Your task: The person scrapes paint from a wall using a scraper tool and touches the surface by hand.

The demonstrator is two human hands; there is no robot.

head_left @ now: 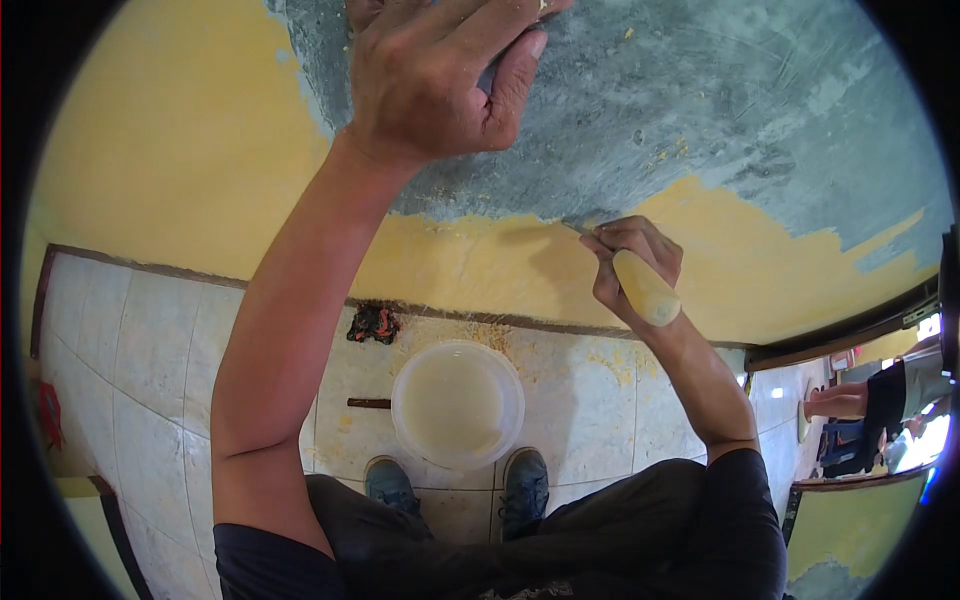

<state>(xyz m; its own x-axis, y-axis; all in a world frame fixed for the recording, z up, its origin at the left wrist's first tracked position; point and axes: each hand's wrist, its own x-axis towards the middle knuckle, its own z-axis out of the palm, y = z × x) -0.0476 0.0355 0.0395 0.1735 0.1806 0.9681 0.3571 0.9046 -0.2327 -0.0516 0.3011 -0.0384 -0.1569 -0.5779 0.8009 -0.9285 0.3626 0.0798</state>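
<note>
My left hand (430,85) is up against the wall at the top of the view, over the bare grey patch (720,110). Its thumb and fingers are bent together; whatever they may hold is hidden, and the fingertips are cut off by the frame. Lower and to the right, my right hand (640,255) is closed round the pale yellow handle (645,290) of a scraper. The scraper's blade (582,224) touches the wall where the yellow paint (470,260) meets the grey. Loose paint flakes cling to the grey surface.
On the tiled floor (160,350) a round whitish bucket (455,405) stands between my shoes and the wall. Beside it lie a dark flat stick (369,403), a crumpled black and red bundle (373,322) and yellow paint crumbs. Another person (880,395) is at the far right.
</note>
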